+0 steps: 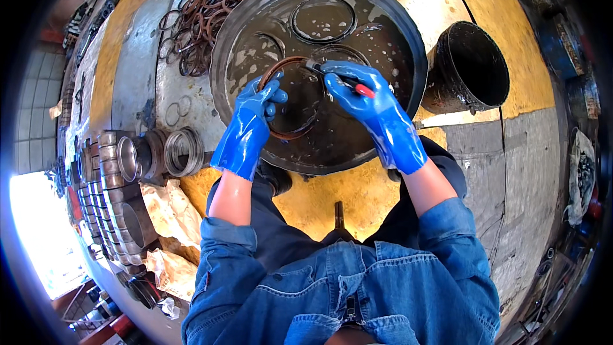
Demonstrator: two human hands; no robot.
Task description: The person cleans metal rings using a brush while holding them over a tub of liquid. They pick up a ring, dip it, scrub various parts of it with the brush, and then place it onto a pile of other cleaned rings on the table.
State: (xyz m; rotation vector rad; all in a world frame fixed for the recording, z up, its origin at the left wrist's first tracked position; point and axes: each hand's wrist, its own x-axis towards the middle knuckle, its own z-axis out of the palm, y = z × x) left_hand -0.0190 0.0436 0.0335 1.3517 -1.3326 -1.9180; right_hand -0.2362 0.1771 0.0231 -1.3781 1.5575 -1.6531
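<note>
My left hand (pixel 250 118), in a wet blue rubber glove, is closed on the left side of a reddish-brown ring (pixel 295 135) held tilted over a wide dark basin (pixel 220 48). My right hand (pixel 363 92), gloved the same way, grips a slim brush-like tool (pixel 348 81) with a red handle end. The tool's grey head touches or nearly touches the ring's top edge; its exact kind is unclear. Murky brown liquid (pixel 383 57) fills the basin. A dark ring (pixel 292 20) lies in it at the far side, and more rings are partly sunk near my hands.
A heap of rusty rings (pixel 214 16) lies beyond the basin's left side. To the right stands a black-mouthed bucket (pixel 440 80). Stacked metal cylinders (pixel 118 182) and shiny thin rings (pixel 183 152) sit at the left, near crumpled brown paper (pixel 169 207). Metal and yellow sheets cover the floor.
</note>
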